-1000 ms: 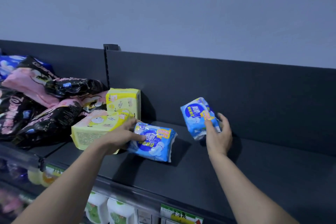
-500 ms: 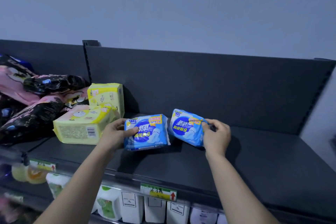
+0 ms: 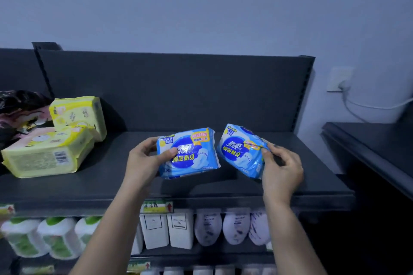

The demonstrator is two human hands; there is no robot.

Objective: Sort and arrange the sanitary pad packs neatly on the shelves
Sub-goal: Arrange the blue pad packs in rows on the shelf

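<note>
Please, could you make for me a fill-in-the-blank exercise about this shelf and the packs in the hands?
1. The left hand grips a blue plastic pad pack, and the right hand pinches a second pack, whose colour is ____.
2. The yellow plastic pad packs lie to the ____ of the blue ones.
3. Below the dark grey shelf stand white bottles with ____ caps.
Missing words: blue; left; green.

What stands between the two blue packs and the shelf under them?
Nothing visible: the shelf below the left pack and right pack is bare, and the yellow packs sit off to the left.
</note>
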